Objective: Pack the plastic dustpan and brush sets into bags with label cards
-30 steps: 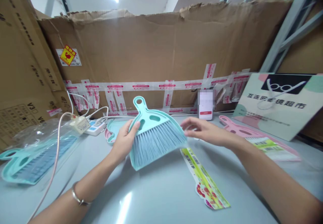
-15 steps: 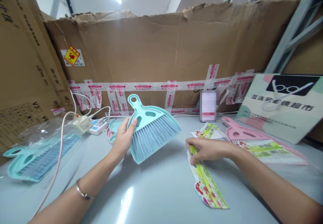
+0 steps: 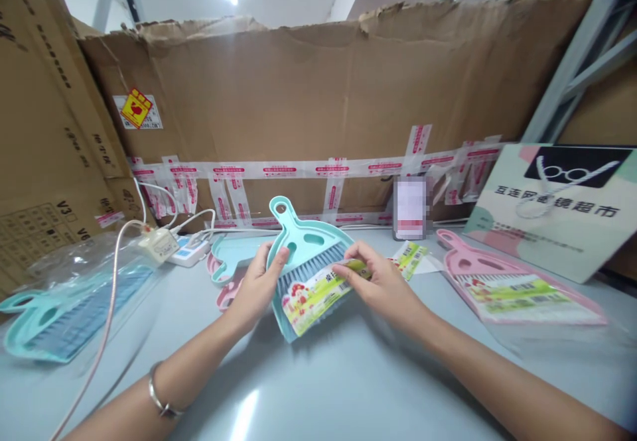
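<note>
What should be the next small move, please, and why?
Perhaps the right hand should lay the printed card flat across the blue bristles: its fingers pinch one end, the card overlaps the bristles, the left hand holds the turquoise set, and the pink set bears a similar card.

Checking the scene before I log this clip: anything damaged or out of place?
Yes: the large cardboard at the back has a ragged, torn-looking top edge. The teal dustpan-and-brush set in the left hand shows no visible damage.
</note>
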A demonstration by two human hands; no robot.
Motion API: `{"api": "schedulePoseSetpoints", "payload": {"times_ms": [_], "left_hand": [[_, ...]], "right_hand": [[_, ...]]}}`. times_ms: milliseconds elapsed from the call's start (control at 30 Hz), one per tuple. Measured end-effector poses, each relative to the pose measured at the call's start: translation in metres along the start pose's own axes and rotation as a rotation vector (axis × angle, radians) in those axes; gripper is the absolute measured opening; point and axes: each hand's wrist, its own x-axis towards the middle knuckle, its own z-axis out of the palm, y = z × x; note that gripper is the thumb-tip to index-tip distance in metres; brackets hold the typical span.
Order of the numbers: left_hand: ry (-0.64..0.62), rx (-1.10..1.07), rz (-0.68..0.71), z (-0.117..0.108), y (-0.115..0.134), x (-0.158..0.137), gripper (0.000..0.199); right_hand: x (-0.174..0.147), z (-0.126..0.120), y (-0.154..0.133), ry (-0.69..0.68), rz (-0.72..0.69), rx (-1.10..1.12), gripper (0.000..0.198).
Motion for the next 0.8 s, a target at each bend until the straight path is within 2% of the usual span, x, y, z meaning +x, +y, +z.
{"api": "schedulePoseSetpoints", "payload": {"times_ms": [100,167,267,333,433,467,500,533,633,667,700,733,800], "left_hand": [[-0.018,-0.028,-0.029,0.002,0.003,-0.003,0.041],[-0.052,-0.018,-0.049,0.003,0.005,-0.005,0.049],[-0.092,0.074,0.023,0.005,0.006,-0.007,0.068],[-0.07,0.101,0.078,0.004,0.006,-0.007,0.066],[0.035,0.009,0.06,0.0,0.008,-0.004,0.063],[0.067,-0.047,0.057,-0.002,0.009,-0.003,0.065],[0.087,-0.103,0.066,-0.003,0.01,-0.003,0.067],[0.094,-0.148,0.08,-0.004,0.011,-0.003,0.068],[0.048,-0.17,0.096,-0.001,0.01,-0.005,0.071],[0.011,-0.134,0.087,0.0,0.009,-0.005,0.071],[-0.039,-0.083,0.074,0.001,0.009,-0.005,0.069],[-0.1,-0.022,0.067,0.001,0.011,-0.005,0.066],[-0.16,0.149,0.102,-0.009,0.019,-0.001,0.056]], "right_hand": [[-0.001,0.003,0.003,0.086,-0.046,-0.092,0.019],[-0.001,0.003,0.003,0.121,-0.084,-0.141,0.017],[-0.001,0.004,0.005,0.144,-0.126,-0.191,0.015],[0.0,0.005,0.006,0.221,-0.177,-0.183,0.017],[0.001,0.005,0.006,0.535,-0.252,-0.058,0.048],[0.002,0.004,0.006,0.622,-0.233,0.032,0.058],[0.002,0.004,0.005,0.644,-0.182,0.153,0.065],[0.003,0.004,0.003,0.576,-0.105,0.299,0.067],[0.001,0.007,-0.001,0.071,0.145,0.741,0.055],[0.0,0.008,-0.002,-0.05,0.213,0.837,0.05],[-0.002,0.009,-0.003,-0.102,0.269,0.902,0.046],[-0.003,0.01,-0.003,-0.098,0.313,0.945,0.045],[-0.004,0.01,-0.002,-0.019,0.368,0.987,0.05]]}}
